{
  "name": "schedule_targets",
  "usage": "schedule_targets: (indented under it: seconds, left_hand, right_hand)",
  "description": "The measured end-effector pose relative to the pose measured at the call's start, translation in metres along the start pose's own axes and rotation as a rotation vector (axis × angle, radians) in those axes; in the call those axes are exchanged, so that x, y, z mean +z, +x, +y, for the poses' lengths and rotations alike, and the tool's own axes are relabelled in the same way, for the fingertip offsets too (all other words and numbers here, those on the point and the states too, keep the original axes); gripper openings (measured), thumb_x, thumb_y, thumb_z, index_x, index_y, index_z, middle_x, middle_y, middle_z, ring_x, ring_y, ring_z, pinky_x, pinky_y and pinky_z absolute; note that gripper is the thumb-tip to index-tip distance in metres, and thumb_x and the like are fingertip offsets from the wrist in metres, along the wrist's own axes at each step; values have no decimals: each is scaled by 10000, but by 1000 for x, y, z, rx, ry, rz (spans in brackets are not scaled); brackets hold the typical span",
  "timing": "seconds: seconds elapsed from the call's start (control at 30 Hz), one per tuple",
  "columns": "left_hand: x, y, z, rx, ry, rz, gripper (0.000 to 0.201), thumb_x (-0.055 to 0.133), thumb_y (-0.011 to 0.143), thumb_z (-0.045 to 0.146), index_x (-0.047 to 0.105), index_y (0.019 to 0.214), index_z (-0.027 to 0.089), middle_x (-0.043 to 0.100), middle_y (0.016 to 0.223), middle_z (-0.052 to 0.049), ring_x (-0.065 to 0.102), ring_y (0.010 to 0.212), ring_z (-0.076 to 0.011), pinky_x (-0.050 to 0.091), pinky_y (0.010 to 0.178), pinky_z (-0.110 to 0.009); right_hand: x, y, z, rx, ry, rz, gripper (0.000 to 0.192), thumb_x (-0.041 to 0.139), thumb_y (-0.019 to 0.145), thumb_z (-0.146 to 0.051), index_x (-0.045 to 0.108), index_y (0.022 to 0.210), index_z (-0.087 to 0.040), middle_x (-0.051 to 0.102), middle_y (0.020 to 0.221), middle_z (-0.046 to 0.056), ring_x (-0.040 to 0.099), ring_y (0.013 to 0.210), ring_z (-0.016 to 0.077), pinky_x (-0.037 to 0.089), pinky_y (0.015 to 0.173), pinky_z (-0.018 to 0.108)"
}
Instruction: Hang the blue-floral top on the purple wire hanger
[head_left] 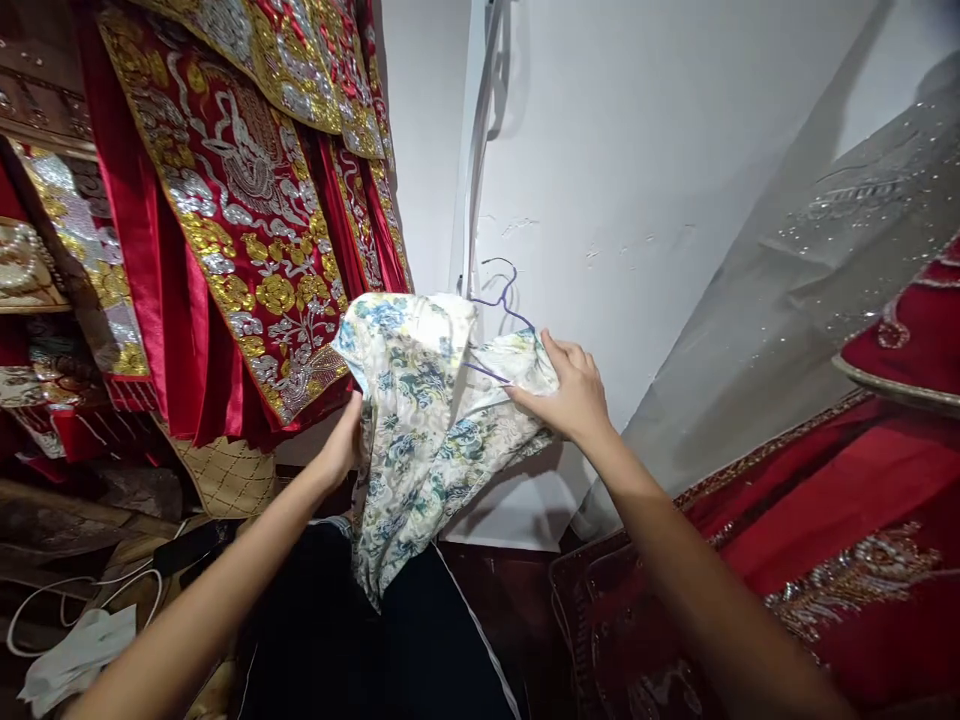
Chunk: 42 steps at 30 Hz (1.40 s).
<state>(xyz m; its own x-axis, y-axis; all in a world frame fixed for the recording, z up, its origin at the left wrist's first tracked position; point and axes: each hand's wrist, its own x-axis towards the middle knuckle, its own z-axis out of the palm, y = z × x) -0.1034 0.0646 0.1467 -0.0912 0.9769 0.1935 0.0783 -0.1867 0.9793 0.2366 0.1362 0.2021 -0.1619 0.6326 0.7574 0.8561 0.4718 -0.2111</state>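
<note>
A pale floral garment (420,420) with blue and green flowers hangs in front of me on a thin purple wire hanger (504,300). The hanger's hook points up, and its lower bar shows through the garment's open neck. My right hand (571,392) is closed on the garment's right shoulder, with the hanger's end under the thumb and fingers. At the garment's left edge, my left hand (343,445) grips the cloth, its fingertips hidden behind the fabric. The garment's lower end drapes toward my dark-clothed lap.
Red and gold embroidered robes (255,200) hang at the left. A white wall (637,120) stands ahead. Sparkly grey sheer fabric (750,300) and red beaded clothing (862,500) are at the right. A white cable (75,590) and a crumpled tissue (82,650) lie lower left.
</note>
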Motion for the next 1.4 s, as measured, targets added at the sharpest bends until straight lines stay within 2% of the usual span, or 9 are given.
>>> schedule_targets:
  seconds: [0.13,0.3,0.57,0.7,0.9,1.13,1.2,1.33,1.4]
  left_hand:
    - [22,-22,-28,-5,-38,94,566,777,719,580,705,1153,223,709,1266,-92,591,1286,-334,439,1122,-445]
    - [40,-60,-59,-162,-230,180,526,732,806,515,663,1223,202,662,1345,-103,576,1310,-318,457,1115,-434]
    - [56,-95,-57,-207,-249,166,422,756,798,480,706,1151,255,685,1310,-58,568,1319,-308,426,1150,-426]
    - [56,-102,-50,-188,-326,135,476,743,809,472,669,1233,268,698,1289,-56,624,1252,-304,498,1088,-408]
    - [55,-104,-54,-343,-537,144,561,790,778,406,618,1296,275,699,1269,-96,651,1206,-314,542,1024,-425]
    - [39,-93,-113,2,-210,892,450,803,731,309,644,1136,192,669,1117,-70,633,1069,-224,487,996,-378]
    - [45,-101,-123,97,-78,803,391,776,766,339,646,1107,199,660,1095,-59,623,1025,-203,486,961,-345]
    - [73,-119,-121,115,-49,249,316,665,864,331,651,1155,208,677,1129,-86,643,1056,-232,492,947,-347]
    - [83,-123,-115,125,-27,206,303,634,882,308,646,1169,211,684,1114,-85,651,1052,-235,495,929,-343]
  right_hand:
    - [-2,9,-37,-124,34,-51,984,751,715,-556,362,1561,-239,471,1466,163,432,1319,425,351,1090,620]
    - [-8,-35,-85,-292,483,-155,624,652,872,-374,490,1473,-329,458,1545,42,381,1443,324,279,1201,558]
    - [55,-154,-127,668,996,-105,305,606,893,-473,670,1093,-251,733,1008,87,683,935,291,554,830,449]
    - [86,-169,-138,657,1134,-373,339,587,893,-550,578,758,-240,630,705,16,591,655,199,491,655,336]
    - [77,-163,-140,655,1185,-328,305,563,918,-437,498,701,-232,501,630,-31,473,598,148,388,601,272]
    - [63,-167,-128,687,985,-544,354,534,909,-335,472,585,-206,501,521,-37,446,513,112,348,574,255]
    - [63,-168,-135,596,956,-606,353,517,919,-324,499,588,-202,515,509,-35,472,506,114,358,574,253]
    - [63,-168,-152,502,986,-673,347,480,938,-307,569,622,-193,530,478,-33,475,471,114,360,548,250]
    - [63,-168,-157,532,1002,-655,345,488,935,-309,595,631,-188,532,468,-32,471,461,112,364,542,249]
